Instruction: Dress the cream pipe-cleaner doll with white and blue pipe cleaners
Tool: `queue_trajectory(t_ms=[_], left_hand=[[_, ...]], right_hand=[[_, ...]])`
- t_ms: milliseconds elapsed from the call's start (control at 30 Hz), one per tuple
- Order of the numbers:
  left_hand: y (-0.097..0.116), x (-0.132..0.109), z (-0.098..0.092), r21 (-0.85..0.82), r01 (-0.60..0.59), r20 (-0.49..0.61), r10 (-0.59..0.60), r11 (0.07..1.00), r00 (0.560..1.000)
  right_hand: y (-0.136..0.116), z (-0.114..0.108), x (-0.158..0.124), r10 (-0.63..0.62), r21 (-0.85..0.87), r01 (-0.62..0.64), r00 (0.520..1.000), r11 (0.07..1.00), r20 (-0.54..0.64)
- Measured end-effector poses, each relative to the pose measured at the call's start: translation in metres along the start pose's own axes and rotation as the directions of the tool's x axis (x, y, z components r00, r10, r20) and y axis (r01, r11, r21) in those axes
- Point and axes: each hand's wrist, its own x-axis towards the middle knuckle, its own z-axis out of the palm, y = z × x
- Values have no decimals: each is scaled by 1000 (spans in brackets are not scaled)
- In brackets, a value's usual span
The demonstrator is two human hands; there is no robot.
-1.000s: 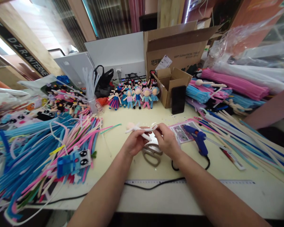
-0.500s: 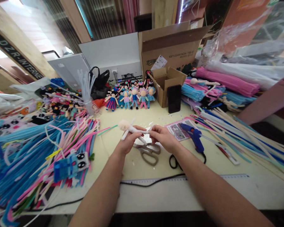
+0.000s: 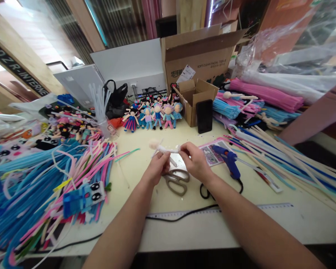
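Between my hands is a small white doll figure (image 3: 164, 149) with a round cream head, made of what looks like pipe cleaner. My left hand (image 3: 159, 164) is closed around its body, with the head sticking out beyond the fingers to the upper left. One white leg hangs down beside the left fingertips. My right hand (image 3: 194, 158) pinches the end of the other leg, stretched out to the right. Below the hands lie grey-handled scissors (image 3: 177, 182) on the table, their blades partly hidden.
A blue glue gun (image 3: 227, 160) rests on a pink-edged card to the right. Pipe cleaners lie in heaps at left (image 3: 39, 175) and right (image 3: 291, 164). Finished dolls (image 3: 156, 114) stand at the back by a black phone (image 3: 204, 116). A ruler (image 3: 274, 206) and black cable cross the front.
The doll has shifted slightly right and its head now sits further right. My left hand has turned and moved right, fingers now gripping from below; my right hand still pinches the leg end.
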Motion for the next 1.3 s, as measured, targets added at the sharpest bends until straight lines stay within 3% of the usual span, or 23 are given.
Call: queue_trajectory(t_ms=[133, 300, 400, 800, 1000, 1133, 1300], left_hand=[[0, -2, 3, -61, 116, 68, -112, 991, 991], [4, -5, 5, -246, 278, 103, -261, 928, 960], [2, -5, 6, -381, 271, 90, -256, 884, 963], [-3, -2, 10, -432, 34, 56, -11, 901, 998], [-3, -2, 10, -323, -136, 5, 145, 937, 989], [-4, -2, 8, -235, -225, 6, 233, 946, 973], [-7, 1, 2, -47, -324, 17, 325, 945, 946]], right_hand=[[-3, -2, -3, -216, -177, 220, 975, 959, 43], [-2, 3, -5, -326, -233, 349, 936, 908, 133], [-2, 6, -6, -328, -220, 361, 928, 906, 176], [-4, 10, -7, -167, -126, 171, 985, 977, 41], [-4, 12, -6, 91, 77, -92, 996, 993, 16], [-2, 15, -3, 265, 296, -279, 960, 913, 87], [0, 15, 0, 409, 489, -467, 884, 736, 228]])
